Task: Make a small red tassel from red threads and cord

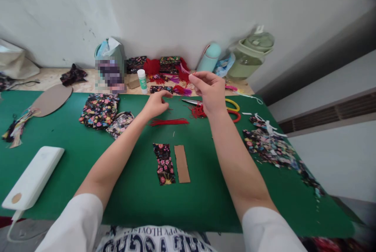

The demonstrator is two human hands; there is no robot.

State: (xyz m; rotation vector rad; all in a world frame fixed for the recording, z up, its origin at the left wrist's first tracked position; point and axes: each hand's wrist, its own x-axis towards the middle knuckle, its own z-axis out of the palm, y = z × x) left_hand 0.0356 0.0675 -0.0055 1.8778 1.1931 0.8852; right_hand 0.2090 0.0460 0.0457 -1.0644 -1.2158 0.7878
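My right hand (210, 91) is raised over the scissors (233, 110), its thumb and forefinger pinched on something small and reddish that I cannot make out. Lower, my left hand (158, 104) hovers with curled fingers near a bundle of red threads (169, 122); whether it holds anything is hidden. A tangle of red thread (197, 111) lies by the scissor blades, partly behind my right hand. Nearer to me, a flowered black fabric strip (165, 164) lies beside a brown cardboard strip (182, 164) on the green mat (132, 189).
A glue stick (142, 81) stands behind my left hand. Folded floral cloth (100, 111), an oval board (54, 100) and a white device (33, 177) are left. Fabric scraps (270, 148) spread right; a turquoise bottle (210, 58) and green jug (248, 56) stand by the wall.
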